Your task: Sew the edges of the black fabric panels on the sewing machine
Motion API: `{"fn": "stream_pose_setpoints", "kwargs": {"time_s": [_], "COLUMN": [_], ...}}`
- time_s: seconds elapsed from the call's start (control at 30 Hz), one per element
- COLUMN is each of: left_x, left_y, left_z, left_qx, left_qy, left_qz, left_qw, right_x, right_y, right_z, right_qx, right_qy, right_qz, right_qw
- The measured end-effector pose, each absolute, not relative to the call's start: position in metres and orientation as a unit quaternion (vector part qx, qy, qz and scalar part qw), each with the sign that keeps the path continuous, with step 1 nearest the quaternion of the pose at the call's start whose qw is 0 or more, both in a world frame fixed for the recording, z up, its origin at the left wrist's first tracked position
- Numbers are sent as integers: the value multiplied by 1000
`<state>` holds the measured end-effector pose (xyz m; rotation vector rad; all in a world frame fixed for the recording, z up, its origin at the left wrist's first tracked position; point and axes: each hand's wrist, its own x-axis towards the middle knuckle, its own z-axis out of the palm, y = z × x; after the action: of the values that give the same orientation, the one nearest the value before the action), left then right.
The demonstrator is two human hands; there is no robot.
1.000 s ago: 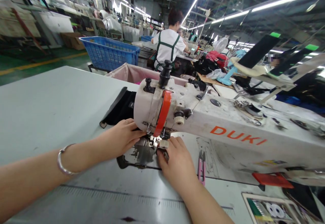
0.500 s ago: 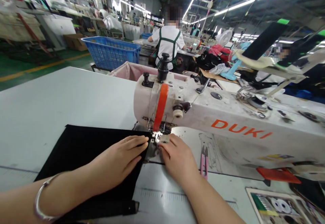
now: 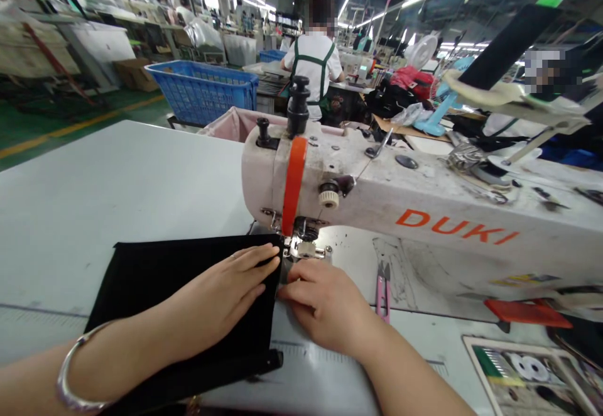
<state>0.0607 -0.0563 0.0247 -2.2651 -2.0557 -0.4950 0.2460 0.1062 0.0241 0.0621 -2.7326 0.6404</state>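
Observation:
A black fabric piece [image 3: 146, 284] lies on the pale table, its upper right corner at the presser foot [image 3: 288, 247] of a white sewing machine [image 3: 367, 183]. My left hand [image 3: 226, 296] rests flat on the fabric near its right edge, fingers stretched toward the foot. Just right of that edge, my right hand [image 3: 325, 303] has its fingers bent together, the fingertips touching the fabric's edge below the foot. Whatever they pinch is too small to make out. Pink-handled thread snips [image 3: 382, 293] lie right of my right hand.
Behind the table stand a blue basket [image 3: 202, 92] and a pink-lined bin [image 3: 230, 124]. A person in a white shirt [image 3: 313, 58] faces away. A parts tray [image 3: 522, 378] sits at the lower right, near a red lever [image 3: 527, 313].
My right hand has moved down and left from beside the presser foot to the fabric's edge. The fabric has turned slightly, its lower end shifting right, with my left hand still on it.

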Motion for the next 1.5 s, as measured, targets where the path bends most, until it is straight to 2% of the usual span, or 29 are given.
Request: {"fn": "stream_pose_setpoints", "kwargs": {"time_s": [0.1, 0.27, 0.37, 0.53, 0.77, 1.07, 1.33, 1.5], "left_x": [68, 86, 98, 114, 111, 86, 57, 44], "left_y": [-76, -112, -121, -115, -101, -82, -57, -36], "left_z": [34, 36, 25, 20, 32, 20, 12, 17], "left_qx": [-739, -774, -769, -744, -745, -746, -768, -770], "left_qy": [-660, -627, -626, -625, -620, -630, -612, -602], "left_qz": [-136, -74, -82, -166, -194, -188, -168, -203], "left_qw": [13, 55, 100, 167, 152, 108, 82, 59], "right_x": [249, 253, 253, 250, 250, 249, 246, 240], "right_y": [104, 100, 100, 104, 106, 106, 105, 108], "right_z": [29, 33, 33, 25, 19, 15, 16, 13], "right_qx": [45, 71, 66, 60, 55, 39, -54, -89], "right_qy": [-960, -953, -946, -941, -938, -941, -958, -960], "right_qz": [239, 273, 281, 264, 258, 259, 235, 219], "right_qw": [137, 113, 147, 204, 224, 214, 153, 152]}}
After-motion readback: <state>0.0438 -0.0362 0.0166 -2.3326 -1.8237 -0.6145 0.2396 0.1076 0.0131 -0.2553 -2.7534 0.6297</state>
